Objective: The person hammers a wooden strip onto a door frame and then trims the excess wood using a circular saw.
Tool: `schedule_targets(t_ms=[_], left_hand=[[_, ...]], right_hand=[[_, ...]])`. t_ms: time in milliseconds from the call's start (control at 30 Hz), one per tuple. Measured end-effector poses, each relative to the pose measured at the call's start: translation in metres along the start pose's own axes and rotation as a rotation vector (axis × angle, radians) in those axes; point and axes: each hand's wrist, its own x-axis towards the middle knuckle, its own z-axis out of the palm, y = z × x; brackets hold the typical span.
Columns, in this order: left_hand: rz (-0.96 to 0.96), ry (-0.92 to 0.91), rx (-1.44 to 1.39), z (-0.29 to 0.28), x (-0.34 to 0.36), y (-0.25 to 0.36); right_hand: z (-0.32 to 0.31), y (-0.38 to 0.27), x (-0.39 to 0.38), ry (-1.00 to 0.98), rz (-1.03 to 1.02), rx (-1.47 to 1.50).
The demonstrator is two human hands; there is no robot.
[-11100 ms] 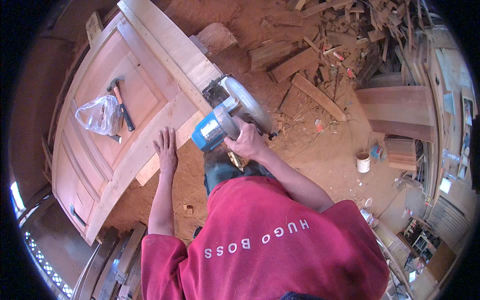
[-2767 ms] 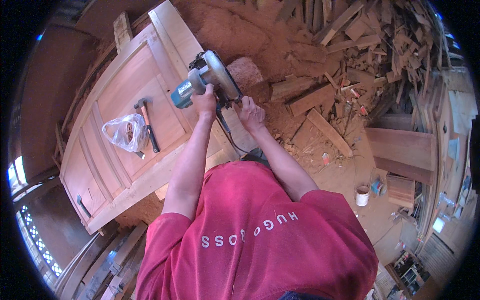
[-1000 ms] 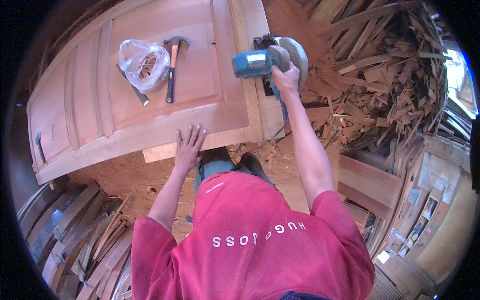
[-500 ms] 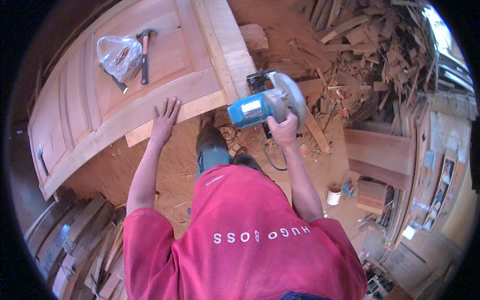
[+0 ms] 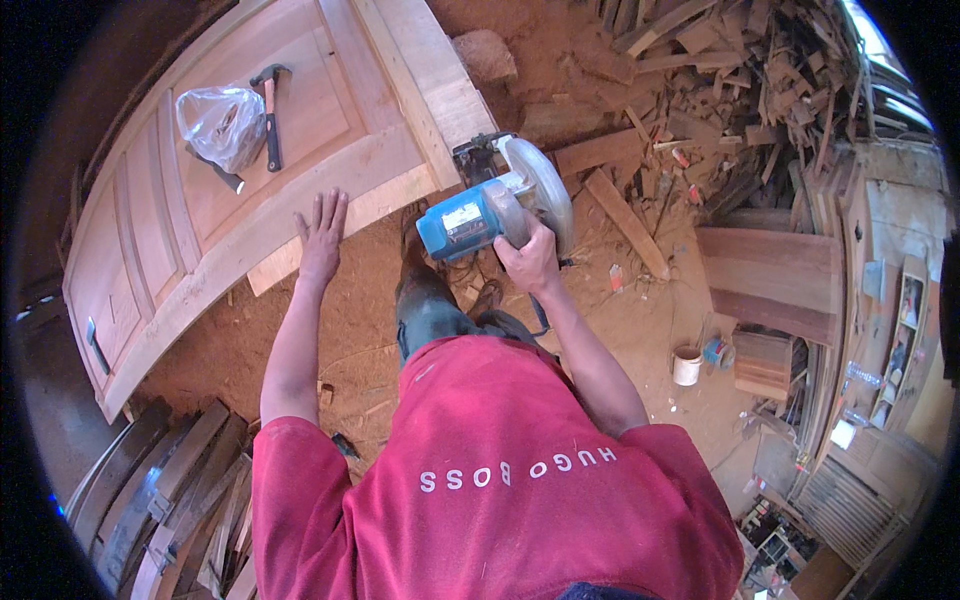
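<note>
"What was the floor [image 5: 625,335] like around the bucket [image 5: 687,368]?"

"Reddish brown and dusty. The white bucket stood upright, with a small blue container [image 5: 717,351] just beside it and a loose plank [image 5: 628,224] on the ground ahead of it."

"And farther beyond the bucket?"

"A big, jumbled scrap heap [image 5: 765,90]. Bright light [image 5: 872,40] came in ahead and well to the bucket's right."

"What else was to its right?"

"A brown wood stack [image 5: 765,365] near it, then a narrow shelf [image 5: 905,330]. Behind and right of the bucket was a corrugated sheet [image 5: 855,505]."

"Left of it?"

"Well apart, thick boards [image 5: 180,470] lay in shadow."
</note>
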Motion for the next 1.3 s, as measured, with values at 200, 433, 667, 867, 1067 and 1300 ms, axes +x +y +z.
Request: schedule_targets(t_ms=[200,433,667,867,1067,1300], left_hand=[[-0.005,-0.017,-0.005,-0.003,0.001,0.001],[-0.033,-0.062,0.003,-0.007,0.003,0.001],[-0.036,-0.063,-0.006,-0.011,0.003,0.004],[-0.021,-0.023,0.016,-0.007,0.002,0.0],[-0.039,-0.085,0.014,-0.013,0.005,0.007],[-0.032,-0.049,0.005,-0.014,0.003,0.004]], right_hand=[[0.0,-0.001,0.024,-0.09,-0.035,0.061],[0.005,-0.009,0.041,-0.107,-0.076,0.103],[0.006,-0.013,0.052,-0.139,-0.027,0.063],[0.012,-0.016,0.065,-0.141,-0.048,0.099],[0.017,-0.014,0.08,-0.132,-0.073,0.103],[0.024,-0.02,0.098,-0.143,-0.082,0.111]])
